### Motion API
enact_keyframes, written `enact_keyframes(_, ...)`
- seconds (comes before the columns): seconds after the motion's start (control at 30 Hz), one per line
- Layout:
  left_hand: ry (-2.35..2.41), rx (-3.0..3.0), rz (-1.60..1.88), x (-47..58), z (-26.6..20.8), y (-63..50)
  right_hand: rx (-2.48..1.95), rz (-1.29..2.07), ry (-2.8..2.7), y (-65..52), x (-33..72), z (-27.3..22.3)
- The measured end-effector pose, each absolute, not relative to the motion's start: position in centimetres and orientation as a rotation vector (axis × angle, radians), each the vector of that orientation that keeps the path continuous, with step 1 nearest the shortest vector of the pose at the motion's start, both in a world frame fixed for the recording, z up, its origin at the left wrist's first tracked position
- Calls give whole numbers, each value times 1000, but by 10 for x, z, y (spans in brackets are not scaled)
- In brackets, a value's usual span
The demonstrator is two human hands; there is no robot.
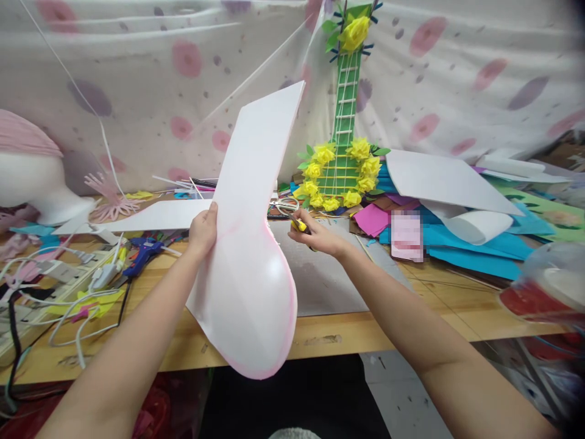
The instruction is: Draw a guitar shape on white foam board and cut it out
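1. Gripping the left edge of the large white foam sheet with a rounded lower end and pink outline point(256, 256), the left hand point(203, 233) has its fingers pinched on it; the sheet is tilted in front of the tabletop edge
2. Closed around a small yellow-and-black-handled tool point(300, 225), the right hand's point(315, 235) fingers sit just beside the sheet's inward curve; whether the tool's tip touches the foam I cannot tell
3. A one-sided hold could let the sheet twist or bend, since its lower end has no visible support
4. Small rough bits show along that curve, so a tight turn of the tool could tear the edge or stray from the outline
5. Swinging the sheet left could snag the white cables point(77, 326) or bump the blue glue gun point(142, 255)
6. Underneath is a pale wooden tabletop point(361, 332) with a grey flat board point(338, 289); bright blue sheets point(475, 244) lie to the right
7. Behind stand a green guitar shape with yellow flowers point(346, 125) and a white curtain with pink and purple spots point(150, 91); a white mannequin head point(27, 180) is at far left
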State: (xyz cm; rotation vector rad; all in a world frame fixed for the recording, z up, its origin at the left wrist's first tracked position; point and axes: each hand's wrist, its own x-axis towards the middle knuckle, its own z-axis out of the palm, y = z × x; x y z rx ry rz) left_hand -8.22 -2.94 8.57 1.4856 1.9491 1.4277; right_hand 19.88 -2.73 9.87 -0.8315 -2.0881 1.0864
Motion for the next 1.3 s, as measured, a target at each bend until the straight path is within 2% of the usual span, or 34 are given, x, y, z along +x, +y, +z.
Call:
enact_keyframes(0.37,2123,1580,1324,-76,85,-31,-675,1204,-1893,-49,169,118)
enact_keyframes(0.6,2337,1579,1194,-78,87,-34,-707,1050,-1852,-43,158,111)
enact_keyframes(1.07,2499,1552,1111,-80,93,-40,-833,1136,-1847,-34,172,99)
enact_keyframes(1.3,2559,1533,1071,-77,98,-40,-908,900,-1951,-27,167,96)
